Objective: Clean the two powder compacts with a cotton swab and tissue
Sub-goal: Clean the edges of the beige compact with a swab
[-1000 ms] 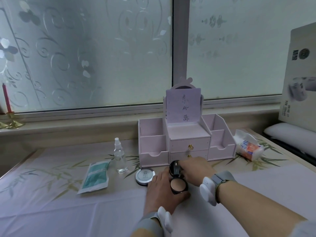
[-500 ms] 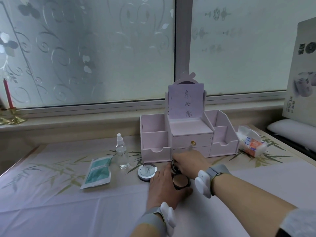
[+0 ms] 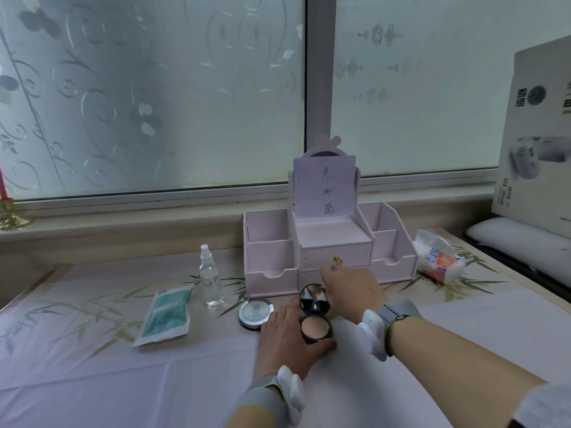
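A black powder compact lies open on the table, beige powder showing and its mirrored lid tilted back. My left hand grips its base, fingers on the left side and thumb curled under the front edge. A second compact, silver and closed, sits just to the left. My right hand is behind the open lid with fingers stretched toward the lower drawer of the pink organizer; it holds nothing. A tissue pack lies to the organizer's right.
A small clear spray bottle and a green sealed packet sit left of the compacts. A large cardboard box leans at the far right. A brass candle holder stands on the window sill at left.
My right hand has left the compact's lid and moved back toward the organizer's lower drawer. The lid now stands open with the mirror showing. My left hand still holds the base.
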{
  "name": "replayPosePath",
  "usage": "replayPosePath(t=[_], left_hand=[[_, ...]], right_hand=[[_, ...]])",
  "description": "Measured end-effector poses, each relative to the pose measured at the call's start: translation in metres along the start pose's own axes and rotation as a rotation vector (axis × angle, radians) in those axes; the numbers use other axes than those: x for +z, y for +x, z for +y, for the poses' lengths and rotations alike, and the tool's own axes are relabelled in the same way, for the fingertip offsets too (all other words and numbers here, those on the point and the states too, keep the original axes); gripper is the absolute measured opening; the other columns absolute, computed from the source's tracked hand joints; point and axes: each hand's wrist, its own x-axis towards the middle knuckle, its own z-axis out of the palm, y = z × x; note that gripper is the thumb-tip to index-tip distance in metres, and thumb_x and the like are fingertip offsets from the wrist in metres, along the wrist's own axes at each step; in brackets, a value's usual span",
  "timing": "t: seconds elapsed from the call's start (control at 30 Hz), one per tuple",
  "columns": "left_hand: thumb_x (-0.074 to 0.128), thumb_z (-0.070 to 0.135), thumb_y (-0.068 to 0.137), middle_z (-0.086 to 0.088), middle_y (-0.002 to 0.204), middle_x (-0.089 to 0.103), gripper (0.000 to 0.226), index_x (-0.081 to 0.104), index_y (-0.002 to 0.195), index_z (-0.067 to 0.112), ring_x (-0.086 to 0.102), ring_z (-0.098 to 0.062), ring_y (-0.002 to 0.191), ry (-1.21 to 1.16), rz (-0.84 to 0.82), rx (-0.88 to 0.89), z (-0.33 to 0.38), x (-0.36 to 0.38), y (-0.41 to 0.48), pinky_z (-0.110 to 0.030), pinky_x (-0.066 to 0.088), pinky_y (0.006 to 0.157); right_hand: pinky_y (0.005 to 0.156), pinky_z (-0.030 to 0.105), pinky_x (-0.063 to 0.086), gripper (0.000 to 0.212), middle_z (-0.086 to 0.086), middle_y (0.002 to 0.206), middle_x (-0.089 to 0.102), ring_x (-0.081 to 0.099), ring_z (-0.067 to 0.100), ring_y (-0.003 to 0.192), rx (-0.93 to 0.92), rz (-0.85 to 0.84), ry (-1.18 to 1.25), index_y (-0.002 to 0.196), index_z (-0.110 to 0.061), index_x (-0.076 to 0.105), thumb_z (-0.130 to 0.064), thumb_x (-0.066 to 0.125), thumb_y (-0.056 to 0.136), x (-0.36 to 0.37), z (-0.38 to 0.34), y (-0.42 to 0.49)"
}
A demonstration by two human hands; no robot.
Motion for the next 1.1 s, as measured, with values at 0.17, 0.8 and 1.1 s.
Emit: replayPosePath(t=[0.17, 0.8, 1.1], left_hand=[[0.065, 0.075, 0.061, 0.016, 0.122, 0.053, 0.100, 0.031, 0.148, 0.039, 0.047, -0.014, 0.120, -0.006, 0.002, 0.000, 0.003, 0.000, 0.000, -0.030, 0.037, 0.102], [0.067, 0.071, 0.060, 0.018, 0.113, 0.053, 0.078, 0.043, 0.130, 0.045, 0.049, -0.013, 0.110, -0.025, 0.034, 0.033, 0.001, 0.000, 0.001, -0.030, 0.040, 0.094], [0.065, 0.073, 0.060, 0.019, 0.116, 0.051, 0.087, 0.039, 0.138, 0.044, 0.048, -0.012, 0.113, -0.019, 0.021, 0.013, -0.004, 0.006, 0.002, -0.029, 0.039, 0.096]], right_hand=[[0.069, 0.032, 0.042, 0.043, 0.006, 0.108, 0.067, 0.066, 0.030, 0.094, 0.014, -0.024, -0.019, 0.135, -0.012, 0.043, -0.023, 0.046, 0.094, 0.003, 0.007, -0.009], [0.070, 0.031, 0.043, 0.023, 0.006, 0.110, 0.066, 0.062, 0.029, 0.097, -0.104, -0.251, 0.039, 0.114, -0.018, 0.057, -0.020, 0.046, 0.094, 0.004, -0.007, 0.007], [0.069, 0.031, 0.044, 0.021, 0.004, 0.104, 0.067, 0.063, 0.026, 0.092, -0.079, -0.271, 0.035, 0.105, -0.018, 0.063, -0.021, 0.046, 0.092, 0.004, -0.014, 0.013]])
